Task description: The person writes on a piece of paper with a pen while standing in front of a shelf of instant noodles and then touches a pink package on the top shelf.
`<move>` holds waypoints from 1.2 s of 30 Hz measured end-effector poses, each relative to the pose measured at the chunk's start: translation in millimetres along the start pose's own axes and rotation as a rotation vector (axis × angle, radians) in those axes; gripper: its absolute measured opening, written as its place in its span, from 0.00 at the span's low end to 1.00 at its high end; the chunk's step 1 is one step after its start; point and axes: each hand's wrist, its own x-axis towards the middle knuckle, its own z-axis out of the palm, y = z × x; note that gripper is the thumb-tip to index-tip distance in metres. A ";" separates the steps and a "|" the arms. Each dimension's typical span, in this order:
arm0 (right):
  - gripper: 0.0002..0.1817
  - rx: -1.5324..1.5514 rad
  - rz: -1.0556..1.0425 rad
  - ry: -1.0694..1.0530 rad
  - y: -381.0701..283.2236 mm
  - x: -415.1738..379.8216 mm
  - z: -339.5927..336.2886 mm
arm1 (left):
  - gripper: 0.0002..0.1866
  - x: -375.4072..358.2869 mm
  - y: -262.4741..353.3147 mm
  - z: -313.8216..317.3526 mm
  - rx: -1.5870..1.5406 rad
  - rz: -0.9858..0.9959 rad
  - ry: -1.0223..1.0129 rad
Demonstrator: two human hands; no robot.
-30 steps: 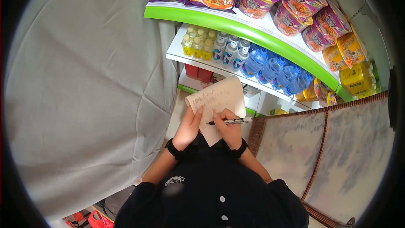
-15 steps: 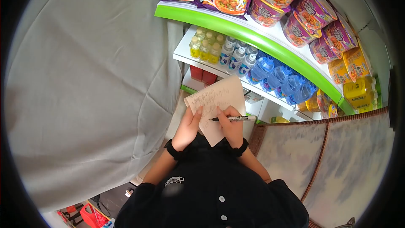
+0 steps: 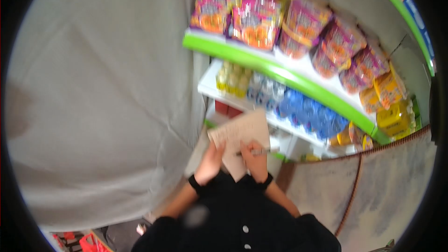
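A sheet of paper [image 3: 249,128] with handwritten lines is held up in front of my chest, blurred in this view. My left hand [image 3: 211,161] grips its left edge, thumb lying over the front. Closed around a pen [image 3: 261,151], my right hand [image 3: 255,159] rests at the right part of the sheet. The pen's dark tip points left over the paper, and its rear end sticks out past the sheet's right edge. Both wrists carry black bands.
Ahead stands a shelf with a green edge [image 3: 280,75], stacked with noodle packets [image 3: 258,21] and noodle cups [image 3: 305,18]. Blue-labelled water bottles [image 3: 312,114] and yellow drinks [image 3: 233,79] fill the lower shelf. A grey curtain [image 3: 93,102] hangs at the left.
The view has tilted upward, so the shelves and hands sit lower and more of the upper shelf shows. My hands keep hold of the paper and pen.
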 end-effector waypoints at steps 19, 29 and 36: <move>0.17 0.154 -0.008 -0.131 13.0 10.2 5.3 | 0.19 16.1 -22.0 -2.3 -0.217 0.035 -0.065; 0.17 0.197 -0.007 -0.144 15.4 11.5 9.4 | 0.18 7.9 -5.6 -9.5 -0.214 -0.060 -0.081; 0.15 0.156 0.050 -0.092 6.5 9.7 11.3 | 0.18 12.7 -22.8 -9.8 -0.216 0.109 -0.101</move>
